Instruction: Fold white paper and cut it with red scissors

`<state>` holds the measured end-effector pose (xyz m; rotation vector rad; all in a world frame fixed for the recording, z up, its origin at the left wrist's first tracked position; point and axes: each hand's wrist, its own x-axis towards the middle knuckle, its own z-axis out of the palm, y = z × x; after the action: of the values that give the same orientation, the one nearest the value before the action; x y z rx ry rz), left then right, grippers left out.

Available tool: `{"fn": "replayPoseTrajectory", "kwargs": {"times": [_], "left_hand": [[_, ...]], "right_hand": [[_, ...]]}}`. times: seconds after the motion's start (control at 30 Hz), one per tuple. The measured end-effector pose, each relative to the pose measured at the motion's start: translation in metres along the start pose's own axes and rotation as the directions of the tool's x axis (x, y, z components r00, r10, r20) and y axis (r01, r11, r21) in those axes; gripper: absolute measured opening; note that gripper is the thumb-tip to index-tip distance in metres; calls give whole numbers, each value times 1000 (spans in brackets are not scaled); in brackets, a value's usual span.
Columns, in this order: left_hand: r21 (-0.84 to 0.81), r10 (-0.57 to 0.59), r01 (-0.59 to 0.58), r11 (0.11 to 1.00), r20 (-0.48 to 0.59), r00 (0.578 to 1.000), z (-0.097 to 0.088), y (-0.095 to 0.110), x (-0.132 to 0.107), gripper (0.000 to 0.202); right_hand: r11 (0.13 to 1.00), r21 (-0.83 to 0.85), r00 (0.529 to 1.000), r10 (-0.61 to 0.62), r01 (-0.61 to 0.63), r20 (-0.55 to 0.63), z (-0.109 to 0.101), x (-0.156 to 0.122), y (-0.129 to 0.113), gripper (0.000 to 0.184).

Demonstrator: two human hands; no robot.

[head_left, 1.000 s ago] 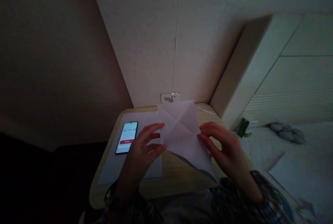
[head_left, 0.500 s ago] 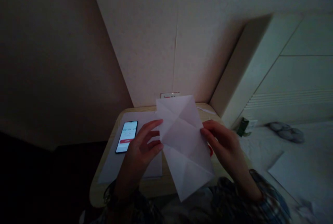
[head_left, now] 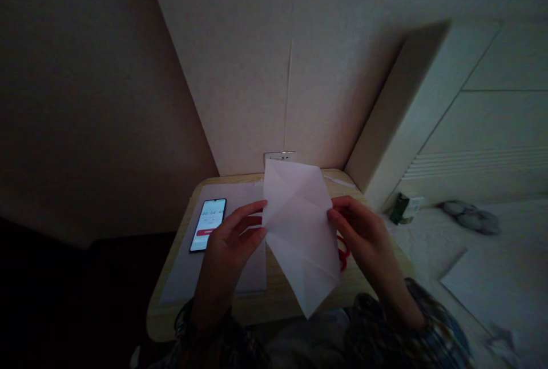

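A creased sheet of white paper (head_left: 299, 215) is held up above the small wooden table, its lower end narrowing to a point. My left hand (head_left: 233, 243) grips its left edge between thumb and fingers. On the opposite edge, my right hand (head_left: 359, 229) pinches the paper with thumb and forefinger. Fold lines cross the sheet. Behind its lower right side, the red handles of what look like scissors (head_left: 343, 253) show in part; the rest is hidden by the paper.
Left on the wooden table (head_left: 171, 277), a lit phone (head_left: 208, 225) lies on white sheets (head_left: 252, 269). A paper strip (head_left: 339, 181) lies at the back. Behind stands a wall with a socket (head_left: 280, 155). On the bed at right are a green-and-white box (head_left: 406, 209), a grey item (head_left: 471, 217) and paper (head_left: 488, 283).
The paper has tilted between my hands; its lower tip has risen and shifted slightly right. More of the red handles shows. Both hands keep their hold.
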<state>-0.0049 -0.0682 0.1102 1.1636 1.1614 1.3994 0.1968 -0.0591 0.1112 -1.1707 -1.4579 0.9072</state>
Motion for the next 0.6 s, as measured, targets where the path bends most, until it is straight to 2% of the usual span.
{"fn": "replayPoseTrajectory", "kwargs": {"times": [0.1, 0.2, 0.43, 0.5, 0.6], "left_hand": [[-24, 16, -17, 1000, -14, 1000, 2, -4, 2, 29], [-61, -37, 36, 997, -16, 999, 6, -7, 3, 35], [-264, -149, 175, 949, 114, 982, 14, -6, 1, 59], [-281, -185, 213, 936, 124, 975, 13, -7, 1, 63], [-286, -186, 215, 934, 125, 975, 10, -10, 4, 64]], "right_hand": [[999, 38, 1000, -19, 19, -13, 3, 1, -1, 9], [998, 63, 1000, -1, 0, 6, 6, 4, -3, 8], [986, 135, 995, 91, -94, 32, 10, 7, 4, 9], [979, 178, 995, 98, -101, 26, 11, 8, 6, 16], [969, 233, 997, 74, -76, 18, 10, 8, 5, 38]]}}
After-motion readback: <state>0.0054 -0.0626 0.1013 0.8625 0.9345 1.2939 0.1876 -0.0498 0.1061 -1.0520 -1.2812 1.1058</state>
